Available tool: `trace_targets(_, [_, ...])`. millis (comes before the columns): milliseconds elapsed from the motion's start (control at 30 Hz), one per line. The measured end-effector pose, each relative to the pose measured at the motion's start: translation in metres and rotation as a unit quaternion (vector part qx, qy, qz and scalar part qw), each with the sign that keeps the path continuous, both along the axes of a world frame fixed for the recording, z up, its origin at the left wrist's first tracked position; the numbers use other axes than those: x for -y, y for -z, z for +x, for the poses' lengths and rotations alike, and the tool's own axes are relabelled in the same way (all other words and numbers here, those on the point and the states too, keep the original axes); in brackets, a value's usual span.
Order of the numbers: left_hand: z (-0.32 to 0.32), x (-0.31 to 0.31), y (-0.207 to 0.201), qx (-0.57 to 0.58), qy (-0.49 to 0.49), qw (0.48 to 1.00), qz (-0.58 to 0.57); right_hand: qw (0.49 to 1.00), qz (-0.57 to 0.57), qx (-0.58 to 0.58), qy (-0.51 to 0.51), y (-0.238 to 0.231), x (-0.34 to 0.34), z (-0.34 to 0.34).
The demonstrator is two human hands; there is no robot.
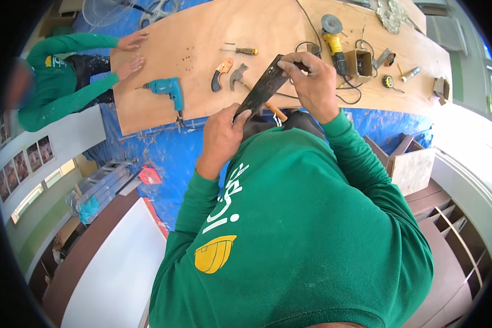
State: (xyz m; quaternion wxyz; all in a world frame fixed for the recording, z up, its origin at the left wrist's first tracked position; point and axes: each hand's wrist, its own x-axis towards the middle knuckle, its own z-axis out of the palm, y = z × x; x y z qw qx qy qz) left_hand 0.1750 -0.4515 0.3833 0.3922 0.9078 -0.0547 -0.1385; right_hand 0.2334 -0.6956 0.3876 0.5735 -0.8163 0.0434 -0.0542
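I hold a dark, flat, worn strip (pixel 261 88) at a slant above the near edge of the wooden table; its material is unclear. My left hand (pixel 222 134) grips its lower end, thumb on top. My right hand (pixel 314 81) pinches the upper end between thumb and fingers. Under the strip lies a claw hammer (pixel 238 75), its handle partly hidden and reaching toward my lap. Just left of the hammer rests a curved orange-and-black tool (pixel 222 74). A teal power drill (pixel 168 88) lies farther left, its bit pointing left. Beyond the hammer is a yellow-and-black screwdriver (pixel 247 51).
At the table's (pixel 213 27) left end, a co-worker's hands (pixel 130 66) lie flat. A yellow angle grinder (pixel 335 46), an open cardboard box (pixel 361 61), loose cables and a tape measure (pixel 388 82) sit at right. Blue sheeting (pixel 167 153) covers the floor.
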Motion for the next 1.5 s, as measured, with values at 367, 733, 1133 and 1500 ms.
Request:
trace_targets(367, [0.0, 0.025, 0.024, -0.026, 0.082, 0.988, 0.126, 0.971, -0.225, 0.076, 0.015, 0.031, 0.026, -0.047])
trace_targets(733, [0.041, 0.057, 0.081, -0.109, 0.159, 0.98, 0.055, 0.974, -0.215, -0.012, 0.074, 0.051, 0.033, -0.109])
trace_targets(1133, [0.029, 0.058, 0.107, -0.26, 0.034, 0.964, -0.038, 0.959, 0.001, -0.14, 0.247, 0.162, 0.282, -0.028])
trace_targets(1500, [-0.082, 0.165, 0.109, -0.397, -0.19, 0.898, 0.011, 0.934, -0.345, -0.096, 0.003, 0.386, 0.377, 0.233])
